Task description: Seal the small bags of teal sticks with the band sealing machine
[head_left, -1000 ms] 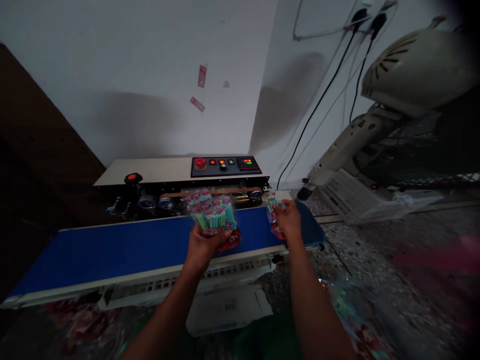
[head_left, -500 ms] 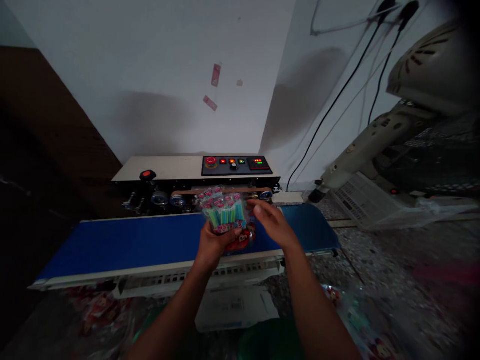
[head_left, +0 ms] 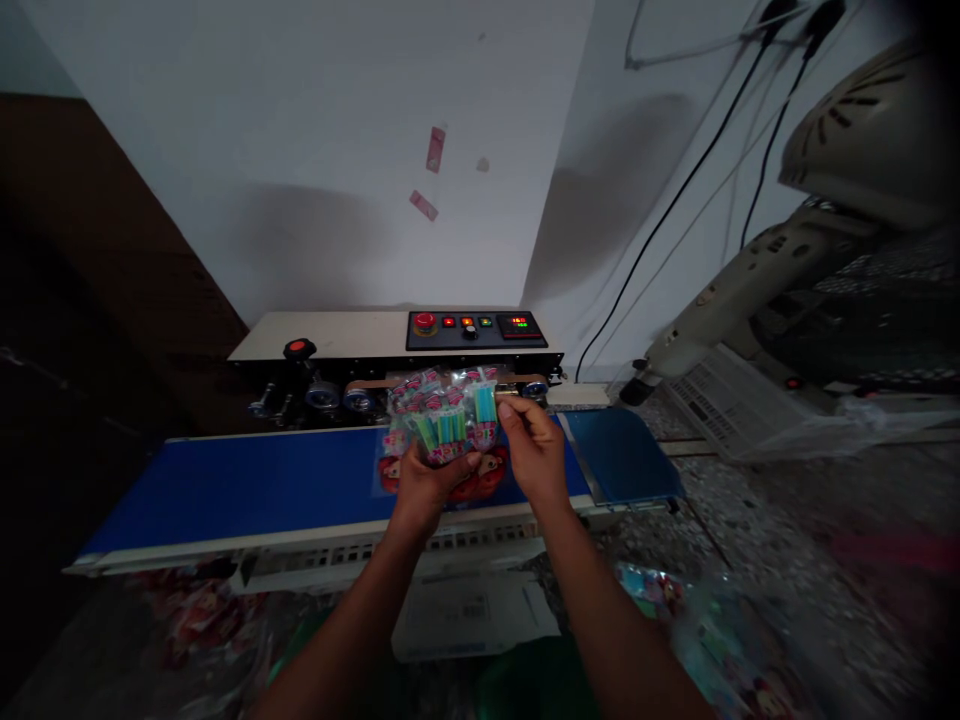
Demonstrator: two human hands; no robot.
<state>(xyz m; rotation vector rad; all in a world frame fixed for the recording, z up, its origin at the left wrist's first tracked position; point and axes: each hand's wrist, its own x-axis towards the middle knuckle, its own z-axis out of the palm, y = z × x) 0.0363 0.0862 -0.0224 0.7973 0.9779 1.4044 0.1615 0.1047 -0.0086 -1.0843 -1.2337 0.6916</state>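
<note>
My left hand (head_left: 426,488) is closed round the lower part of a stack of clear printed packets (head_left: 439,422) filled with green and blue sticks. It holds them upright over the blue conveyor belt (head_left: 247,487) of a band sealer. My right hand (head_left: 534,449) pinches the right-most packet of the stack at its upper right edge. A packet with a red cartoon print (head_left: 390,471) lies flat on the belt just under and left of my left hand.
The sealer's body (head_left: 337,340) with a control panel (head_left: 475,328) and a red knob (head_left: 298,348) stands behind the belt. A pale fan (head_left: 847,190) leans at the right. Cables (head_left: 675,200) run down the wall. More printed packets (head_left: 705,640) lie on the floor lower right.
My right hand left a packet at the belt's right end a second ago, came back left, and now pinches a packet at the stack's right edge. The stack has fanned out slightly.
</note>
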